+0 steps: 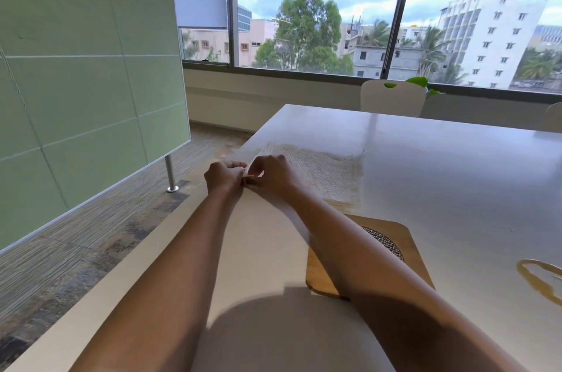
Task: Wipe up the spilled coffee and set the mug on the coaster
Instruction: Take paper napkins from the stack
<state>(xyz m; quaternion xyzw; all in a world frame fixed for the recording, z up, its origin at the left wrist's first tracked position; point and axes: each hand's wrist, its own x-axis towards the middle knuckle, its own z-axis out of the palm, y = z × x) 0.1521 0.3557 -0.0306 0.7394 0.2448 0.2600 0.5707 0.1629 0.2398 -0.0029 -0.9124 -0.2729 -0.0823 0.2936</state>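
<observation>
Left hand (223, 178), right hand (270, 177) together, 10 o'clock of coaster (383, 242), arms outstretched | curled fingers pinched paper towel (328, 171) near corner | coffee spill (538, 277) 3 o'clock of coaster

Pale table (441, 165) fills the view, long and smooth. A white paper towel (322, 171) is lying flat near its left edge, far side. Just beside it, closer in, a wooden board (410, 253) sits on the tabletop with a woven coaster (386, 242) on it. Out right, well apart, a brown coffee puddle (538, 274) spreads on the bare surface
</observation>
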